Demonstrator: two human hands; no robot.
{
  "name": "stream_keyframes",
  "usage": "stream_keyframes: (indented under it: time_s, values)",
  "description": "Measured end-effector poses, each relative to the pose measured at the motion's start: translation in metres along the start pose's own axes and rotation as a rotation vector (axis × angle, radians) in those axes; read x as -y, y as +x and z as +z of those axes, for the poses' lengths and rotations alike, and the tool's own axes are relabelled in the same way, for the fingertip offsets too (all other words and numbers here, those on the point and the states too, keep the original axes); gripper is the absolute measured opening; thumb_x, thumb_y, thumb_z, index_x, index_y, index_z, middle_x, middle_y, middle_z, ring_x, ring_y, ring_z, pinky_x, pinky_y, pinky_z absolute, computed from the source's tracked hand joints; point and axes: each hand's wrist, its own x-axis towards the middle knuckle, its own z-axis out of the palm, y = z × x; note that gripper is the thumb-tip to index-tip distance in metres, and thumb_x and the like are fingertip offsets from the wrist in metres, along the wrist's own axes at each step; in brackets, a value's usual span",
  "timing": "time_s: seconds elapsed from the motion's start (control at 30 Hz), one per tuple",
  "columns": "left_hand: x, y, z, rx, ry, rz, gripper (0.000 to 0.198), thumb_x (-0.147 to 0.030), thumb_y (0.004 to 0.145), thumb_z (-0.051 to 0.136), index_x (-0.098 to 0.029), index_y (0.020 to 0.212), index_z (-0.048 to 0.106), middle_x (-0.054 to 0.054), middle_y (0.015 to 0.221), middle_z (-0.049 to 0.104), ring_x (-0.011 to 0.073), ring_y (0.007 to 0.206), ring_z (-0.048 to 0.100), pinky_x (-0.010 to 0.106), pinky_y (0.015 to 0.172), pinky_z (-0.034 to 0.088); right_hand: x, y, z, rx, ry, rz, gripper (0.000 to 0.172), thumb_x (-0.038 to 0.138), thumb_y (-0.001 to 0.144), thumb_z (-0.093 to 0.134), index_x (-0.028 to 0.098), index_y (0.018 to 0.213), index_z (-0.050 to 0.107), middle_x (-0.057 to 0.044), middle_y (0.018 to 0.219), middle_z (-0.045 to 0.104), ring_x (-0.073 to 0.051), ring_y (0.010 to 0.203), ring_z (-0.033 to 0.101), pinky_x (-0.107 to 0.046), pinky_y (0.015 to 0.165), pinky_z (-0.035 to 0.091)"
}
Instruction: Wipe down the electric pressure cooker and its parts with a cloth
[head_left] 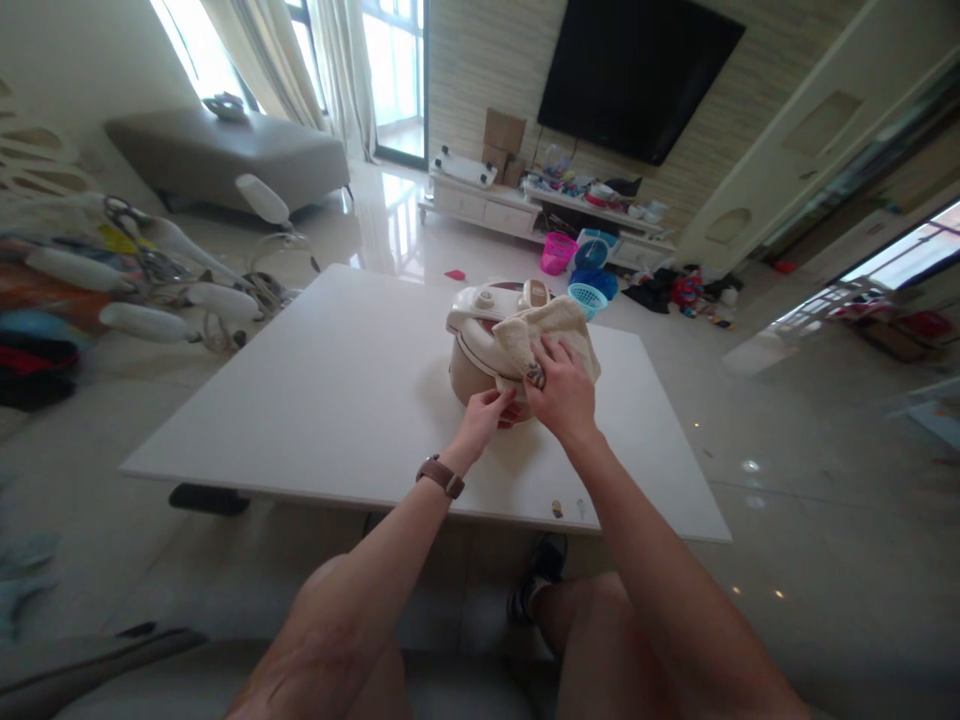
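Cooker [468, 378] stands closed on the white tabletop [300, 400], the right hand [564, 392] holding a cloth [556, 322] against its top and the left hand [484, 415] narrow at its front, whether gripping anything I cannot tell. Work with the cloth seems under way, how much is done or left unclear. Beyond the hands are a glossy floor [780, 420], a low cabinet [501, 214] and a wall-mounted television [637, 75].

Black television [637, 75] on the wall [480, 60], 1 pink basket [559, 254] on glossy floor [795, 430], grey bench [232, 150] near pale curtains [346, 80]
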Motion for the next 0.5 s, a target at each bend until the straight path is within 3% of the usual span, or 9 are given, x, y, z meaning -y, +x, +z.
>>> stream_keyframes:
  time_s: [0.1,0.17,0.23,0.27,0.33,0.4,0.43,0.5]
  values:
    - [-0.002,-0.002,-0.007,0.094,0.176,-0.053,0.041,-0.057,0.081,0.069,-0.016,0.078,0.072,0.008,0.068,0.070,0.0187,0.064,0.066,0.028,0.057,0.048,0.000,0.001,-0.005,0.004,-0.031,0.003,0.058,0.027,0.091,0.061,0.024,0.149,0.067,-0.008,0.158,0.060,-0.040,0.145,0.050,-0.057,0.118,0.048]
    - [-0.010,-0.009,-0.010,0.309,0.430,-0.091,0.031,-0.044,0.082,0.061,-0.016,0.076,0.072,0.006,0.062,0.067,0.0186,0.060,0.064,0.028,0.055,0.045,0.002,0.001,-0.007,0.010,-0.058,0.003,0.058,0.027,0.091,0.061,0.025,0.149,0.066,-0.007,0.158,0.060,-0.039,0.144,0.050,-0.057,0.117,0.049]
    - [-0.028,-0.029,-0.008,0.587,0.752,-0.044,0.021,-0.032,0.079,0.058,-0.017,0.073,0.071,0.004,0.059,0.065,0.0182,0.058,0.062,0.029,0.057,0.044,0.002,0.000,-0.008,0.020,-0.086,-0.001,0.058,0.029,0.093,0.060,0.024,0.150,0.066,-0.008,0.159,0.060,-0.039,0.143,0.051,-0.056,0.117,0.049]
    - [-0.041,-0.045,-0.004,0.678,0.897,0.063,0.017,-0.028,0.078,0.058,-0.018,0.072,0.071,0.004,0.061,0.066,0.0177,0.060,0.062,0.029,0.060,0.045,0.002,0.000,-0.009,0.025,-0.097,-0.006,0.058,0.029,0.093,0.060,0.024,0.150,0.065,-0.008,0.159,0.060,-0.038,0.143,0.051,-0.055,0.117,0.049]
    - [-0.073,-0.086,0.010,0.687,1.091,0.404,0.009,-0.023,0.075,0.063,-0.020,0.078,0.071,0.002,0.068,0.070,0.0177,0.065,0.063,0.030,0.065,0.045,0.001,0.000,-0.009,0.035,-0.111,-0.017,0.058,0.030,0.094,0.059,0.024,0.152,0.064,-0.008,0.158,0.060,-0.038,0.142,0.051,-0.055,0.116,0.050]
    - [-0.103,-0.134,0.027,0.633,1.146,0.740,0.009,-0.024,0.080,0.064,-0.023,0.087,0.071,0.002,0.076,0.072,0.0179,0.069,0.063,0.031,0.065,0.046,-0.001,0.000,-0.009,0.038,-0.113,-0.030,0.059,0.030,0.094,0.059,0.025,0.153,0.063,-0.009,0.158,0.060,-0.039,0.141,0.052,-0.056,0.115,0.050]
    - [-0.114,-0.158,0.033,0.675,1.136,0.890,0.007,-0.027,0.084,0.065,-0.024,0.089,0.070,0.002,0.078,0.071,0.0174,0.069,0.063,0.031,0.064,0.046,-0.002,0.000,-0.009,0.034,-0.110,-0.036,0.060,0.030,0.094,0.059,0.026,0.153,0.062,-0.009,0.158,0.060,-0.039,0.141,0.052,-0.057,0.115,0.050]
    - [-0.121,-0.197,0.037,0.677,1.116,1.062,0.005,-0.032,0.090,0.066,-0.028,0.090,0.068,0.000,0.075,0.068,0.0157,0.065,0.059,0.031,0.062,0.048,-0.004,0.000,-0.007,0.021,-0.099,-0.046,0.061,0.031,0.093,0.060,0.026,0.154,0.061,-0.009,0.158,0.060,-0.040,0.141,0.051,-0.060,0.115,0.049]
